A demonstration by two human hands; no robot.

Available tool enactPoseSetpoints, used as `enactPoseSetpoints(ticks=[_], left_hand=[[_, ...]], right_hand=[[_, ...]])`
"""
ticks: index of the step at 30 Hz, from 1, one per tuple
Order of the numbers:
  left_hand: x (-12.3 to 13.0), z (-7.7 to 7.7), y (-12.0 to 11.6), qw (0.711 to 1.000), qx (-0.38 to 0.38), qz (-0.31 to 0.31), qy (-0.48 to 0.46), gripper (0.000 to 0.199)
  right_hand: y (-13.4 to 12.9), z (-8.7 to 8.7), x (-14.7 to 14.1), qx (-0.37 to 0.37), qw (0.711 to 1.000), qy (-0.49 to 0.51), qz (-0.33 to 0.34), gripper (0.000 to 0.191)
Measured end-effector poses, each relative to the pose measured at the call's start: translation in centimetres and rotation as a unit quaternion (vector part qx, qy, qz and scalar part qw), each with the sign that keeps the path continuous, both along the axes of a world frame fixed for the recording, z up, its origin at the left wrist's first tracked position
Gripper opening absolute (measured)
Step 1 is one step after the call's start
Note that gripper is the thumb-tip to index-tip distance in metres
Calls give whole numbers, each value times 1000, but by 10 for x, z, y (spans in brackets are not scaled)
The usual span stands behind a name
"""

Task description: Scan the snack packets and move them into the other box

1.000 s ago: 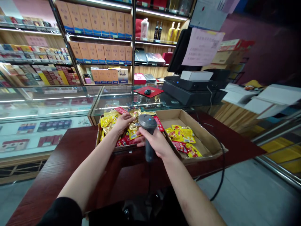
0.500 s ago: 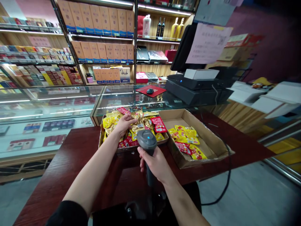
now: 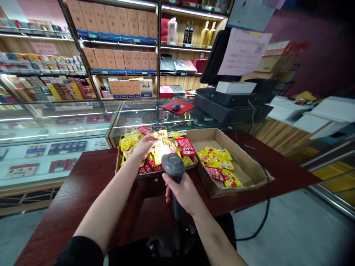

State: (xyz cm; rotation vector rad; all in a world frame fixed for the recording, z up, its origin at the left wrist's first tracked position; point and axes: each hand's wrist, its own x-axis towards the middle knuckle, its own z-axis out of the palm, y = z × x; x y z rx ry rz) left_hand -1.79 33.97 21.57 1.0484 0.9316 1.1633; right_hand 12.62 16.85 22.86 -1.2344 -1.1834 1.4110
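The scanner (image 3: 173, 166) is dark gray, and the right hand (image 3: 184, 192) has its fingers wrapped around the handle. Its round head is up by the near edge of the left box (image 3: 117, 164), and a bright glow shines on the gold packets (image 3: 161, 136) just past it. The left hand (image 3: 145, 147) reaches over that box with its fingers on the packets; I cannot tell if it pinches one.

The left box is full of shiny yellow, gold and red packets, heaped up to its edges. One red packet (image 3: 186, 146) lies by its right end. The right box (image 3: 242, 168) is right beside it and has low brown walls. A small pile of yellow and red packets (image 3: 219, 159) lies in its left part, and brown floor shows on the right. Dark red wood shows on the table (image 3: 83, 181) left of the left box. The glass counter (image 3: 138, 116) is just behind the boxes. A black cord (image 3: 266, 218) hangs past the table's edge on the right.

The packets have little words and pictures, too small to read. The pink paper (image 3: 242, 51) on the black screen (image 3: 214, 55) has rows of writing and a square code, but they are too blurry to read.
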Motion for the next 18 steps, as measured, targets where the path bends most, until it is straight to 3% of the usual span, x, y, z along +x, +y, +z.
enactPoseSetpoints(ticks=[5,9,13,18], left_hand=[[-1,-2,1,1000,7,-10,-7,47],[-1,-1,0,1000,7,-9,0,50],[1,-1,-2,999,35,14,10,49],[7,10,-5,998,36,30,51,51]], right_hand=[[-1,-1,-2,-7,1000,14,-9,31],[9,0,3,9,996,83,-41,30],[40,12,17,101,985,70,-124,13],[91,39,33,57,986,79,-134,17]])
